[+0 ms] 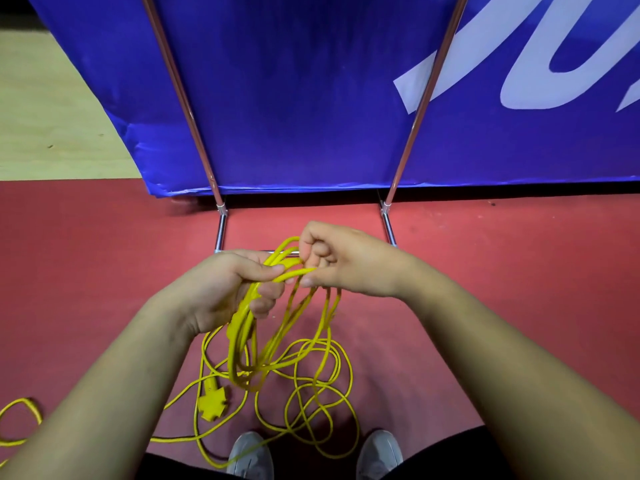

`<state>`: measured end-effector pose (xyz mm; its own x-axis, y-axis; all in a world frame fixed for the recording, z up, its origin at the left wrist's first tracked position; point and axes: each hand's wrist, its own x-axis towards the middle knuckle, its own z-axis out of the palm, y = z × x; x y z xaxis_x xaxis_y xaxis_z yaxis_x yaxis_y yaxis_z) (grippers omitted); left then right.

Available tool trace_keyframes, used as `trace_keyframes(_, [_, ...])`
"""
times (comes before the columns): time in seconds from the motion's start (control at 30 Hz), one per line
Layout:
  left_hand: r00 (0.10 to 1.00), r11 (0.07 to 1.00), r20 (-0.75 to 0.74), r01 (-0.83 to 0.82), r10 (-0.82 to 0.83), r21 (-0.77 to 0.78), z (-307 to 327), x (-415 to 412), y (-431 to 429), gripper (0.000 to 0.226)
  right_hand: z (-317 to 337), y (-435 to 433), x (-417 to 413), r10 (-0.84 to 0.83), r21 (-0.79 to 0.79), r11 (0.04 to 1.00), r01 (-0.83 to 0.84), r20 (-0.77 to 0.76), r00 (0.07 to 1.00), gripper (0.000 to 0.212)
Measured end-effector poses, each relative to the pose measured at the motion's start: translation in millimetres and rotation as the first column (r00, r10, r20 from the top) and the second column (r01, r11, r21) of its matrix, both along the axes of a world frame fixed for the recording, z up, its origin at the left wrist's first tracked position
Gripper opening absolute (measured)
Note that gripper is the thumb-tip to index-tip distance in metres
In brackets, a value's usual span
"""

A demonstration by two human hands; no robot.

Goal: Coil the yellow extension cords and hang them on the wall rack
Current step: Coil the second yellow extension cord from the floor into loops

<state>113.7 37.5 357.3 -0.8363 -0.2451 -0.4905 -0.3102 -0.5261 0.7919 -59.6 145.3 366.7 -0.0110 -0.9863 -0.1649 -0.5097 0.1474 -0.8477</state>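
A yellow extension cord (pixel 313 382) hangs in loose loops from both hands down to the red floor. My left hand (pixel 221 289) grips a bundle of its loops, with a yellow plug end dangling just below the palm. My right hand (pixel 341 259) pinches a strand of the cord beside the left hand's fingers. A yellow multi-outlet socket end (pixel 212 398) lies on the floor below my left forearm. More cord tangles around my feet.
A metal rack frame (pixel 221 230) with chrome legs stands right in front, draped with a blue banner (pixel 304 91). Another loop of yellow cord (pixel 20 407) lies at the far left floor. My grey shoes (pixel 251 455) stand among the cord. Wooden flooring lies at the upper left.
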Motion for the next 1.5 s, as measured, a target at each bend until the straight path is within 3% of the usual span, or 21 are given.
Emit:
trace_keyframes(0.1, [0.995, 0.996, -0.054, -0.088, 0.089, 0.034, 2.0, 1.1, -5.8, 0.011, -21.1, 0.0, -23.5, 0.053, 0.108, 0.994, -0.025, -0.261, 0.964, 0.023])
trace_keyframes(0.13, [0.989, 0.991, -0.081, -0.119, 0.123, 0.057, 4.0, 3.4, -9.5, 0.01, -31.9, 2.3, -34.3, 0.049, 0.158, 0.987, -0.005, -0.277, 0.959, 0.02])
trace_keyframes(0.27, [0.973, 0.978, -0.129, -0.182, 0.194, 0.1, 4.1, 15.0, -27.4, 0.009, -67.3, 17.5, -69.8, -0.194, 0.174, 0.963, 0.207, -0.091, 0.977, 0.015])
trace_keyframes(0.37, [0.989, 0.991, -0.084, -0.117, 0.122, 0.058, -3.0, 16.6, -29.0, 0.036, -66.5, 19.6, -74.5, -0.451, 0.087, 0.893, 0.442, 0.159, 0.878, 0.009])
trace_keyframes(0.47, [0.996, 0.996, -0.045, -0.078, 0.08, 0.045, -6.4, 13.1, -25.4, 0.045, -57.5, 14.3, -74.0, -0.459, 0.007, 0.885, 0.465, 0.185, 0.869, 0.014])
trace_keyframes(0.57, [0.993, 0.993, -0.06, -0.095, 0.1, 0.071, -6.4, 10.3, -24.3, 0.03, -48.8, 9.0, -68.2, -0.392, -0.021, 0.919, 0.394, 0.063, 0.918, 0.014])
trace_keyframes(0.7, [0.997, 0.997, -0.074, 0.014, -0.008, 0.079, -7.8, 10.6, -19.3, 0.053, -37.3, 2.3, -51.7, -0.297, -0.067, 0.952, 0.298, 0.015, 0.955, 0.017])
trace_keyframes(0.87, [0.981, 0.995, -0.194, 0.025, -0.005, 0.1, -6.1, 13.1, -21.7, 0.035, -42.9, -0.7, -51.8, -0.258, -0.062, 0.965, 0.255, -0.061, 0.964, 0.012])
trace_keyframes(0.93, [0.967, 0.99, -0.243, -0.044, 0.076, 0.134, -4.0, 14.5, -26.0, 0.027, -55.4, 1.4, -58.8, -0.26, -0.019, 0.965, 0.262, -0.22, 0.94, 0.012])
trace_keyframes(1.03, [0.937, 0.968, -0.261, -0.201, 0.234, 0.149, -1.1, 13.6, -29.4, 0.019, -79.4, 4.1, -69.8, -0.439, -0.046, 0.888, 0.457, -0.379, 0.815, 0.007])
trace_keyframes(1.07, [0.925, 0.96, -0.262, -0.246, 0.274, 0.135, -0.3, 12.8, -29.2, 0.017, -86.6, 5.2, -71.9, -0.502, -0.055, 0.849, 0.526, -0.401, 0.767, 0.021])
trace_keyframes(1.13, [0.906, 0.941, -0.257, -0.322, 0.338, 0.101, 0.1, 11.0, -28.9, 0.014, -96.9, 6.9, -76.1, -0.613, -0.032, 0.765, 0.643, -0.34, 0.713, 0.048])
trace_keyframes(1.2, [0.886, 0.917, -0.235, -0.392, 0.399, 0.08, -0.4, 9.9, -29.3, 0.014, -97.6, 7.4, -77.4, -0.714, 0.031, 0.661, 0.749, -0.279, 0.642, 0.055])
trace_keyframes(1.23, [0.874, 0.899, -0.211, -0.433, 0.438, 0.071, -1.0, 9.3, -29.6, 0.015, -97.2, 5.8, -79.0, -0.776, 0.087, 0.6, 0.795, -0.176, 0.605, 0.05])
trace_keyframes(1.27, [0.863, 0.88, -0.177, -0.472, 0.474, 0.054, -1.8, 8.7, -29.8, 0.017, -94.1, 3.6, -77.7, -0.826, 0.183, 0.557, 0.81, 0.026, 0.563, 0.045])
trace_keyframes(1.33, [0.847, 0.854, -0.122, -0.52, 0.517, 0.009, -3.8, 7.2, -30.5, 0.021, -88.9, 3.6, -74.7, -0.792, 0.327, 0.597, 0.733, 0.386, 0.473, 0.043])
trace_keyframes(1.37, [0.842, 0.849, -0.125, -0.528, 0.525, 0.013, -5.1, 6.4, -31.5, 0.021, -87.8, 3.4, -74.8, -0.742, 0.317, 0.653, 0.688, 0.45, 0.497, 0.044])
trace_keyframes(1.5, [0.79, 0.81, -0.183, -0.566, 0.586, 0.152, -11.9, 8.4, -43.1, 0.022, -90.1, 6.9, -80.3, -0.647, 0.24, 0.759, 0.605, 0.382, 0.66, 0.044])
